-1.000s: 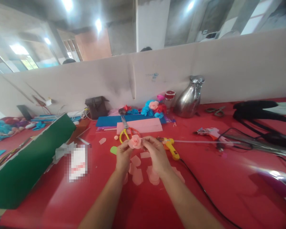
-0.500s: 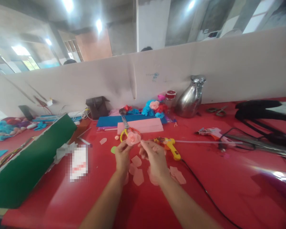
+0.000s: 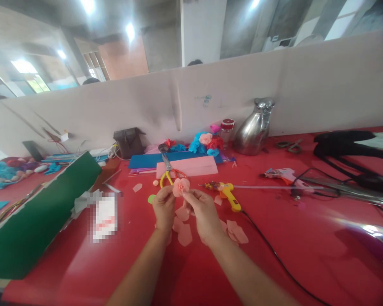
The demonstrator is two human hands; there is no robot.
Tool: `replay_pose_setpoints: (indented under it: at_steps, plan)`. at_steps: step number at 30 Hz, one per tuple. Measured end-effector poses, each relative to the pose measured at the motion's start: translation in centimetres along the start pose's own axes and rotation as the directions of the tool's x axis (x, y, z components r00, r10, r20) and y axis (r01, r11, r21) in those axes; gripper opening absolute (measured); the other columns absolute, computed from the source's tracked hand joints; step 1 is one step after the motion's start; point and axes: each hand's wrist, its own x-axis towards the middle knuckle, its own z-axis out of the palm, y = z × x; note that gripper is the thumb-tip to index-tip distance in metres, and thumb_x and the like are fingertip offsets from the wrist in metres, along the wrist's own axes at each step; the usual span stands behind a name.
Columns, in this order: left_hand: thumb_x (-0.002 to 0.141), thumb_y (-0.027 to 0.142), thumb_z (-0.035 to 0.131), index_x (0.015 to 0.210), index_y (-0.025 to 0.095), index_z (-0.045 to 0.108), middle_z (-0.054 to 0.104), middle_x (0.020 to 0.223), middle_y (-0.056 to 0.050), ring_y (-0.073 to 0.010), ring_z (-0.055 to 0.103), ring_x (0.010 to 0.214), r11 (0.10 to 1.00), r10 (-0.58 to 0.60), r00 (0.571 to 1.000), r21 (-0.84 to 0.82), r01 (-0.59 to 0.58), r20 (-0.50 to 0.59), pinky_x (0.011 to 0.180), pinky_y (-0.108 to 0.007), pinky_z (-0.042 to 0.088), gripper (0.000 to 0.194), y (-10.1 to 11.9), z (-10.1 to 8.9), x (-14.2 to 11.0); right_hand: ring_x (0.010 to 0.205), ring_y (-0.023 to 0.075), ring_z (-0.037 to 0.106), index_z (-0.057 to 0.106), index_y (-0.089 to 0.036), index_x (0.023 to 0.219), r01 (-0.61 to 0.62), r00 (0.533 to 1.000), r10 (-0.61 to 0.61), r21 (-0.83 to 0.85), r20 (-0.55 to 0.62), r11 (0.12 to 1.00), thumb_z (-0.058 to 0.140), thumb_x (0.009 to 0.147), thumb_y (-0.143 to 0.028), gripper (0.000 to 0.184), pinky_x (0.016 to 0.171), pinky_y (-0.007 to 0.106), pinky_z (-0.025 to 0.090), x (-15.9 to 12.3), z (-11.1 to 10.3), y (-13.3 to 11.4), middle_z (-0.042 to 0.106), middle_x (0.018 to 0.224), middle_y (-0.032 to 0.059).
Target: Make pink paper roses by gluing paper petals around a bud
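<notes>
A pink paper flower (image 3: 181, 187) with layered petals is held up between my two hands over the table. My left hand (image 3: 164, 208) pinches it from the left and below. The fingers of my right hand (image 3: 204, 212) are closed at its right lower edge, thumb against a petal. Several loose pink paper petals (image 3: 184, 234) lie on the table beneath my hands, with more pink petals (image 3: 237, 232) to the right of my right wrist. Just behind the flower are scissors (image 3: 167, 170) with yellow and orange handles. A yellow glue gun (image 3: 230, 197) lies right of my right hand.
Behind lie pink paper (image 3: 201, 166) and blue paper (image 3: 147, 161), then finished flowers (image 3: 206, 142), a jar (image 3: 227, 127) and a steel jug (image 3: 255, 127). A green box (image 3: 47, 212) stands left. The glue gun's black cord (image 3: 274, 253) runs across the red table (image 3: 115, 267) at right.
My right hand has moved left and its fingers now touch the flower. The flower has turned to face me more and sits slightly higher. The view has shifted a little.
</notes>
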Motion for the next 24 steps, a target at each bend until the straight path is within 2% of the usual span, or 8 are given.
replay_pose_setpoints:
  at_steps: [6,10,16,19,21,22,23,24]
  plan:
    - [0.068,0.027,0.069,0.074,0.017,0.070,0.066,0.072,0.000,-0.0132,0.056,0.069,0.986,-0.103,0.995,-0.132,0.104,0.015,0.068,-0.024,0.045,0.012,0.1,0.2,0.0,0.044,0.0073,0.036,0.055,-0.018,0.055,-0.038,0.996,0.031,0.079,0.084,0.996,0.068,0.065,-0.032,0.021,0.044,0.023,0.027,0.0,0.1,-0.2,0.045,0.046,-0.0056]
    - [0.067,0.028,0.070,0.073,0.015,0.069,0.066,0.071,-0.002,-0.0129,0.056,0.066,0.974,-0.143,0.989,-0.174,0.146,0.026,0.064,-0.024,0.044,0.015,0.3,0.3,0.1,0.044,0.0074,0.036,0.058,-0.018,0.059,-0.024,0.997,0.017,0.084,0.076,0.996,0.067,0.066,-0.033,0.018,0.044,0.023,0.028,0.0,0.2,-0.2,0.045,0.047,-0.0056]
    - [0.065,0.026,0.071,0.065,0.013,0.067,0.063,0.061,0.001,-0.0099,0.052,0.058,0.950,-0.193,0.978,-0.237,0.205,0.072,0.060,-0.022,0.042,0.013,0.9,0.4,0.1,0.045,0.0075,0.038,0.062,-0.017,0.065,0.019,0.994,-0.016,-0.033,0.109,0.999,0.062,0.072,-0.038,0.022,0.046,0.022,0.031,-0.1,0.2,0.1,0.047,0.048,-0.0046]
    - [0.064,0.026,0.073,0.068,0.014,0.069,0.066,0.067,-0.001,-0.0114,0.056,0.065,0.921,-0.235,0.970,-0.305,0.243,0.065,0.067,-0.023,0.044,0.014,1.0,0.5,0.5,0.047,0.0094,0.043,0.062,-0.018,0.068,0.106,0.993,-0.095,-0.156,0.075,0.982,0.060,0.073,-0.040,0.022,0.048,0.023,0.034,0.6,-0.6,-0.6,0.051,0.051,-0.0033]
    - [0.062,0.028,0.074,0.075,0.014,0.071,0.068,0.075,-0.003,-0.0129,0.059,0.072,0.906,-0.272,0.962,-0.327,0.269,0.035,0.072,-0.024,0.044,0.019,1.0,0.5,0.8,0.051,0.0123,0.049,0.062,-0.020,0.072,0.178,0.984,-0.176,-0.364,0.038,0.914,0.056,0.076,-0.042,0.023,0.050,0.024,0.036,1.4,-2.1,-1.5,0.055,0.055,-0.0015]
    - [0.061,0.029,0.075,0.076,0.014,0.071,0.068,0.076,-0.003,-0.0127,0.059,0.072,0.901,-0.291,0.956,-0.330,0.282,0.022,0.072,-0.024,0.044,0.022,1.0,0.4,1.0,0.055,0.0142,0.053,0.062,-0.020,0.073,0.201,0.974,-0.224,-0.519,0.019,0.830,0.053,0.077,-0.041,0.023,0.052,0.025,0.036,1.9,-3.1,-2.1,0.058,0.058,-0.0001]
    - [0.060,0.030,0.076,0.077,0.014,0.071,0.067,0.075,-0.003,-0.0117,0.058,0.070,0.895,-0.311,0.950,-0.331,0.300,0.019,0.070,-0.023,0.043,0.023,1.1,0.4,1.1,0.060,0.0160,0.056,0.062,-0.021,0.074,0.219,0.962,-0.271,-0.696,0.036,0.684,0.053,0.078,-0.039,0.021,0.054,0.026,0.037,2.3,-4.2,-2.7,0.061,0.062,0.0014]
    - [0.060,0.031,0.076,0.077,0.014,0.071,0.066,0.072,-0.002,-0.0100,0.056,0.065,0.886,-0.333,0.943,-0.333,0.322,0.026,0.067,-0.022,0.042,0.024,1.1,0.3,1.2,0.065,0.0182,0.058,0.063,-0.022,0.073,0.162,0.959,-0.284,-0.852,0.016,0.498,0.054,0.077,-0.038,0.019,0.056,0.026,0.036,2.8,-5.6,-3.2,0.064,0.068,0.0028]
